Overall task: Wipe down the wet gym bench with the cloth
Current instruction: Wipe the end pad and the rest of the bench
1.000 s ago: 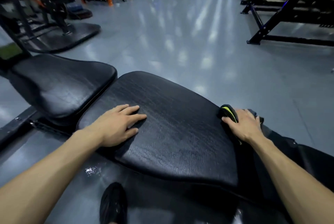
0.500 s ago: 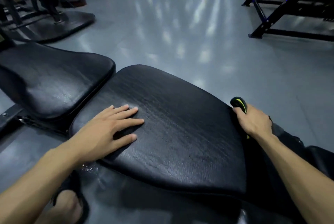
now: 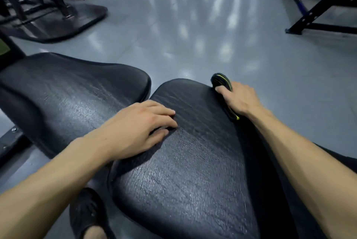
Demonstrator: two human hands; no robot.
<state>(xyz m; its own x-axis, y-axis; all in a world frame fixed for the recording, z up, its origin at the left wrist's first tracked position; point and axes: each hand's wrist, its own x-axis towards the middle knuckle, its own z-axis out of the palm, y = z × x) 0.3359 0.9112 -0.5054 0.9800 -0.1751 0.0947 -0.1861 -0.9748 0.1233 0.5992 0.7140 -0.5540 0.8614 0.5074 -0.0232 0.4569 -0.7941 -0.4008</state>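
The black padded gym bench has two cushions: a near pad (image 3: 193,180) with a cracked, faintly glistening surface and a second pad (image 3: 67,99) to the left. My left hand (image 3: 139,128) rests palm down on the near pad, close to the gap between the cushions, fingers slightly bent and holding nothing. My right hand (image 3: 241,99) grips a dark cloth (image 3: 221,80) with a yellow-green edge, pressed against the pad's far right edge.
My foot in a black shoe (image 3: 87,213) stands on the floor below the bench at the lower left. A black machine frame (image 3: 313,12) stands at the back right. A dark floor mat (image 3: 63,20) with equipment lies at the back left. Shiny grey floor (image 3: 193,36) stretches ahead.
My right hand has slid the cloth along the pad's right edge toward its far corner. My left hand has shifted toward the gap between the cushions. The view has tilted down and come closer.
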